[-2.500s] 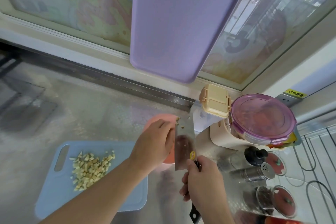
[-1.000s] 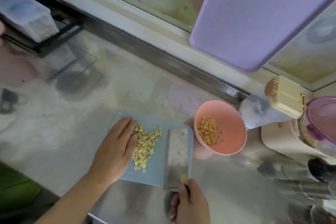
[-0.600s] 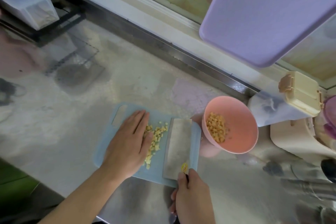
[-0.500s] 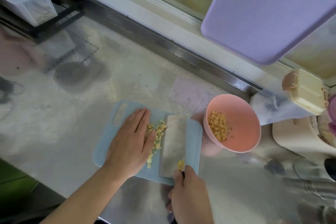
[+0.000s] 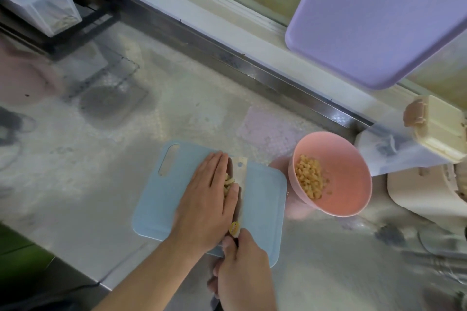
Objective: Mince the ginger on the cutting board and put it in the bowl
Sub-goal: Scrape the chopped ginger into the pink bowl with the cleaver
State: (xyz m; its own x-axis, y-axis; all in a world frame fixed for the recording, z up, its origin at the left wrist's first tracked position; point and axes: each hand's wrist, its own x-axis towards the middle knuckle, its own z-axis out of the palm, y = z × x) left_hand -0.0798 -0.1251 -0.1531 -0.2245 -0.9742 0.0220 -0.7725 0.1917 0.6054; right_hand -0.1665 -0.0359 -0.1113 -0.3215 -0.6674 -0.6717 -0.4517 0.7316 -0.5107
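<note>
A light blue cutting board (image 5: 156, 199) lies on the steel counter. A small heap of minced ginger (image 5: 228, 184) sits on it, squeezed between my flat left hand (image 5: 207, 199) and the cleaver blade (image 5: 240, 174). Most of that heap is hidden under my fingers. My right hand (image 5: 242, 270) grips the cleaver handle at the board's near edge, blade tilted toward my left hand. To the right of the board stands a pink bowl (image 5: 353, 184) holding more minced ginger (image 5: 309, 179).
A purple board (image 5: 374, 17) hangs above the window sill. A cream-lidded container (image 5: 437, 126) and a beige appliance (image 5: 424, 192) stand right of the bowl. A clear box on a black rack (image 5: 38, 0) sits at the far left. The counter's front edge runs bottom left.
Both hands came back from the bowl to the board. The cleaver has slid left and tilted up against the ginger, pressing the heap into my left hand. The view shifted left.
</note>
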